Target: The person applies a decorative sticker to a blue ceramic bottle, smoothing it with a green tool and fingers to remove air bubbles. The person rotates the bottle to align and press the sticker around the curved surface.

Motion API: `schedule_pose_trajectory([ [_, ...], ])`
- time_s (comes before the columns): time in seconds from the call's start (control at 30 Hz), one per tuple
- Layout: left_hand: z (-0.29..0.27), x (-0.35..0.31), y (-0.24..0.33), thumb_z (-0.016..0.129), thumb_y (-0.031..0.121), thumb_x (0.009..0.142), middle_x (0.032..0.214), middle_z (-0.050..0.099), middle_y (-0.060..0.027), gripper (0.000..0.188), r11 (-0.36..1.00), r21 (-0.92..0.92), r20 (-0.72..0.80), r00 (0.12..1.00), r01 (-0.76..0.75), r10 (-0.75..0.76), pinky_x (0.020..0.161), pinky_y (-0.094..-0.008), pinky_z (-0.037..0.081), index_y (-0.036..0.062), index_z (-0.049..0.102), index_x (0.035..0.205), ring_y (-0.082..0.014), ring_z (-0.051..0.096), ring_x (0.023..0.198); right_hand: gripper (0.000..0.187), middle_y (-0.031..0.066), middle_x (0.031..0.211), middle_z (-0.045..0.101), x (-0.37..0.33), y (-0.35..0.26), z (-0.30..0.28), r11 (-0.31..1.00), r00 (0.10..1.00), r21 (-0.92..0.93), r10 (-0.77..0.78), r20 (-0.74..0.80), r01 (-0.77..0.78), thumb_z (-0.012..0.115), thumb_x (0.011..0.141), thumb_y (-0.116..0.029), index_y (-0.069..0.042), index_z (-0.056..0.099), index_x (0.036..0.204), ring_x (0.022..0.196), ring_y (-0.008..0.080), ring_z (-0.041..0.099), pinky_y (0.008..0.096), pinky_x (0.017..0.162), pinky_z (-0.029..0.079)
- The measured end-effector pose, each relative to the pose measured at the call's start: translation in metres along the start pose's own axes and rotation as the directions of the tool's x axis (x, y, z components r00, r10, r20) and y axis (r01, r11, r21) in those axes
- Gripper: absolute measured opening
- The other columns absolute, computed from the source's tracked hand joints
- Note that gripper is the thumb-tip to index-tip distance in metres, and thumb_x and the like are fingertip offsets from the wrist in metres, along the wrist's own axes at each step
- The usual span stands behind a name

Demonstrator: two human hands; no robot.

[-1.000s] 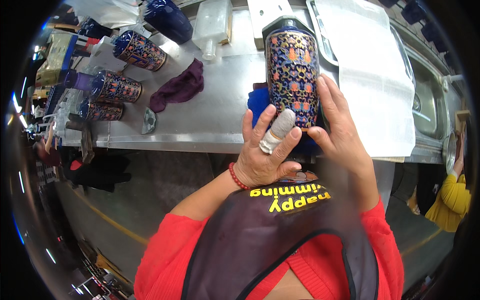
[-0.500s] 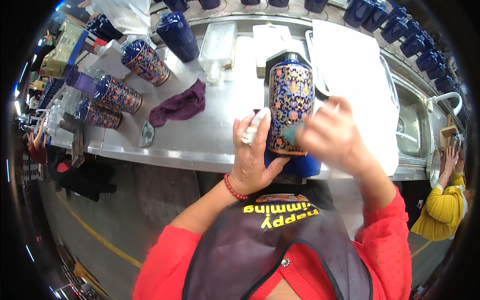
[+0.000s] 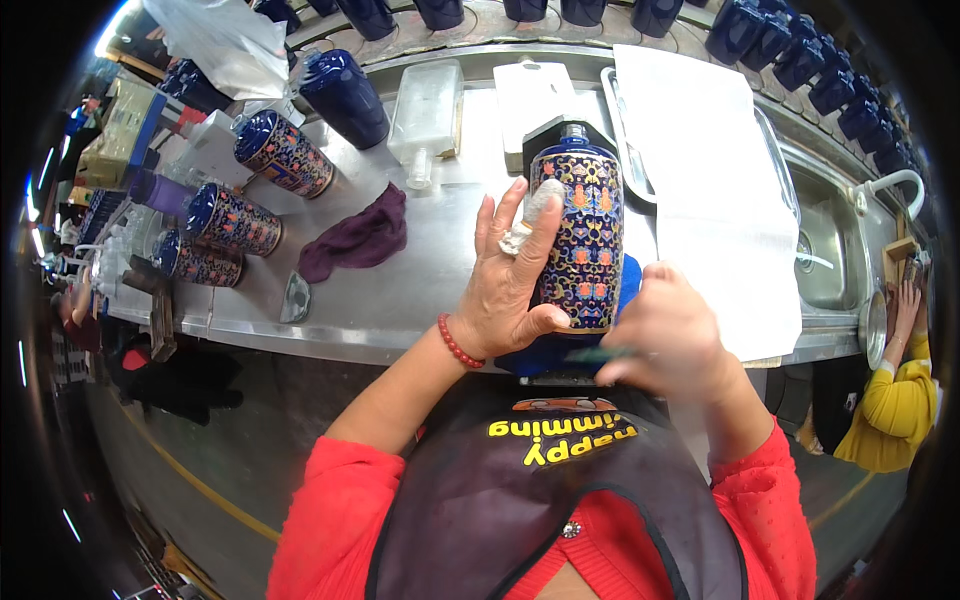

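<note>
Patterned bottle (image 3: 584, 245) meets spread left hand (image 3: 506, 290); right hand (image 3: 672, 335), gripping green strip (image 3: 600, 354), moved lower.

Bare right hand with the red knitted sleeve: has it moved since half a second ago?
Yes: the bare right hand has shifted toward the wearer, now closer to the grey steel table's front edge.

Bright glare, blurred right fingers (image 3: 648, 325)

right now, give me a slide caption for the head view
Left hand against a patterned blue bottle, right hand holding a blurred greenish object.
</note>
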State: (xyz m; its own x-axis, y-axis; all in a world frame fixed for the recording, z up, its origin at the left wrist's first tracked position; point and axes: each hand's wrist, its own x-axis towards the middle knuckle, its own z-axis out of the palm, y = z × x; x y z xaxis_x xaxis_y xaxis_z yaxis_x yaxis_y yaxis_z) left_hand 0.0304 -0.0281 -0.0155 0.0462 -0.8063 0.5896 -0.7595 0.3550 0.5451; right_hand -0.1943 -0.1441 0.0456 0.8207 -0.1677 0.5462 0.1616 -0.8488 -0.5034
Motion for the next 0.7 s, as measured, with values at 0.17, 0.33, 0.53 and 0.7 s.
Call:
schedule_pose_trajectory([
  [0.17,-0.008,0.004,0.024,0.03,0.08,0.095,0.147,0.058,-0.0092,0.087,0.967,0.229,0.155,0.985,-0.11,0.075,0.122,-0.0616,0.004,0.0171,0.053,0.151,-0.0347,0.03,0.151,0.021,0.0028,0.086,0.068,-0.011,0.018,-0.002,0.487,0.648,0.725,0.758,-0.074,-0.487,0.067,0.101,-0.019,-0.001,0.063,0.111,0.076,0.0096,0.062,0.0238,0.068,0.051],
  [0.33,-0.012,0.0,0.034,0.03,0.078,0.097,0.141,0.063,-0.012,0.088,0.995,0.086,0.098,0.994,-0.045,0.037,0.124,-0.0572,0.002,0.0114,0.055,0.149,-0.0369,0.035,0.148,0.026,0.0055,0.094,0.069,-0.001,0.021,0.011,0.728,0.656,0.466,0.673,-0.342,-0.503,0.063,0.103,-0.017,0.001,0.06,0.121,0.084,0.0109,0.064,0.0258,0.073,0.053],
  [0.53,-0.007,0.002,0.028,0.037,0.079,0.095,0.154,0.047,-0.0217,0.097,0.978,0.204,0.061,0.996,0.049,-0.063,0.122,-0.0601,0.003,0.002,0.046,0.154,-0.0435,0.03,0.148,0.05,0.0253,0.128,0.064,0.005,0.02,0.031,0.943,0.93,-0.187,0.21,-0.302,-0.274,0.061,0.082,0.014,0.004,0.059,0.131,0.11,0.0424,0.063,0.0467,0.094,0.053],
  [0.7,-0.008,0.004,0.031,0.037,0.079,0.094,0.155,0.044,-0.0264,0.099,0.949,0.316,0.106,0.994,0.004,-0.04,0.123,-0.0572,0.006,-0.0005,0.045,0.153,-0.0453,0.033,0.148,0.056,0.0255,0.134,0.061,0.006,0.013,0.04,0.922,0.945,-0.291,0.174,-0.276,-0.255,0.064,0.075,0.013,0.001,0.063,0.13,0.111,0.0427,0.061,0.0469,0.094,0.053],
])
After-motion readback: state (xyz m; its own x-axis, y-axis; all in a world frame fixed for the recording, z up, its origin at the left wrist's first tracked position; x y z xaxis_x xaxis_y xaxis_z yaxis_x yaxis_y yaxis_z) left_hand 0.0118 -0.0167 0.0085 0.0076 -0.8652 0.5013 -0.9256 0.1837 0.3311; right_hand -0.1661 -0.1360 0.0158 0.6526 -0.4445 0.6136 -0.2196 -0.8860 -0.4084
